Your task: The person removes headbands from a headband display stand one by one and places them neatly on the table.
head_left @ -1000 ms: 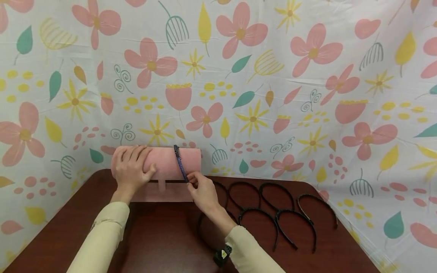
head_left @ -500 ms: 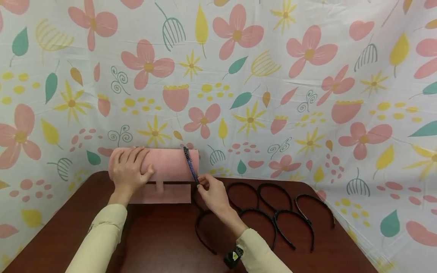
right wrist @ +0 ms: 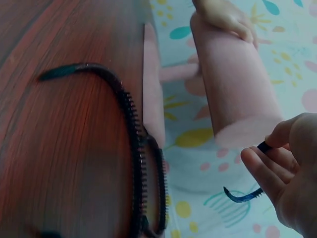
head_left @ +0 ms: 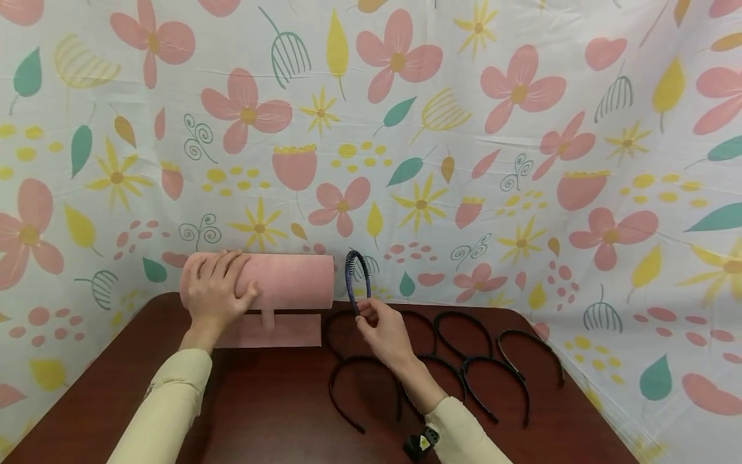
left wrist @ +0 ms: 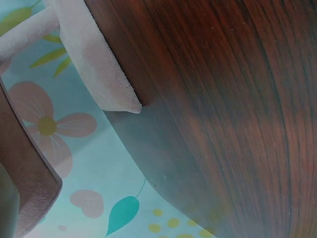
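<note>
A pink, plush-covered headband stand [head_left: 295,280] has a thick horizontal roll on a post above a flat base [head_left: 304,332]. My left hand [head_left: 216,290] grips the roll near its left end, fingers curved over the top and thumb along the front. Just past the roll's right end, my right hand [head_left: 385,332] pinches a dark blue toothed headband [head_left: 350,283] by one end, its arch pointing up. In the right wrist view, that headband [right wrist: 241,198] is apart from the roll [right wrist: 237,84]. The left wrist view shows the base [left wrist: 99,64] and the roll's end [left wrist: 34,183], but no fingers.
Several dark headbands lie in rows on the brown table [head_left: 261,406], among them one at the near left [head_left: 342,412], one at the near right [head_left: 524,386] and one at the far right [head_left: 551,341]. A flowered cloth [head_left: 400,148] hangs behind the table.
The right hand has moved right, sliding the headband off the roll's right end. The headband has turned so its arch shows. My left hand has kept its hold on the roll.
</note>
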Tool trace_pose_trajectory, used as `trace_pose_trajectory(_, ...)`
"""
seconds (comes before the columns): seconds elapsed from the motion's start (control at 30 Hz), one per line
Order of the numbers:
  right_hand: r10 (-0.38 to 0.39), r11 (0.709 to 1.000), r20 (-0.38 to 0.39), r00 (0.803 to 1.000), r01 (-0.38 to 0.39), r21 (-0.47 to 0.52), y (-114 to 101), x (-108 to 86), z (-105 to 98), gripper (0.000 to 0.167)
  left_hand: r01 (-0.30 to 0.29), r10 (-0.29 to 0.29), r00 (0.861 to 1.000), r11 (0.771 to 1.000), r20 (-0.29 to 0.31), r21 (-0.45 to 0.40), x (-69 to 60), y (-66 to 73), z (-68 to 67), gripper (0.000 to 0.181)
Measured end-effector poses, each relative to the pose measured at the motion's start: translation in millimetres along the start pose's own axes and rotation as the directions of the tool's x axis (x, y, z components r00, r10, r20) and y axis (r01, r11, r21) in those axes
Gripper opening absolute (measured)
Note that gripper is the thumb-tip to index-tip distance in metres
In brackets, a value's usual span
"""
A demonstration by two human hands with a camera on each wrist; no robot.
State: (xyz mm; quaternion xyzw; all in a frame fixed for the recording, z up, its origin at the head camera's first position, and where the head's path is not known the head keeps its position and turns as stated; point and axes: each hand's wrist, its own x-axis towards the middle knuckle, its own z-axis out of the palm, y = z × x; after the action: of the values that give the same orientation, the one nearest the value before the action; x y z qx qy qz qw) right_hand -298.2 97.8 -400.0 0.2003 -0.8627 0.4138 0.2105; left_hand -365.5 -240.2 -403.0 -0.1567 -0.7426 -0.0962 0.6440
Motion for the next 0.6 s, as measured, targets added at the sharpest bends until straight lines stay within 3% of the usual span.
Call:
trace_pose_trajectory(0.27, -0.048, 0.999, -0.023, 0.999, 0.048, -0.020, 7.8, -13.1, -22.5, 0.019, 0.005, -0.005, 1.000, 1.000, 0.009, -0.001, -0.1, -0.2, -1.4, 0.054)
trace_pose_trajectory(0.6, 0.053, 0.999, 0.021, 0.998, -0.053, 0.010, 14.9, -32.0, -52.3, 0.020, 0.009, -0.009, 1.000, 1.000, 0.012, -0.015, 0.8, 0.6, -1.8, 0.055)
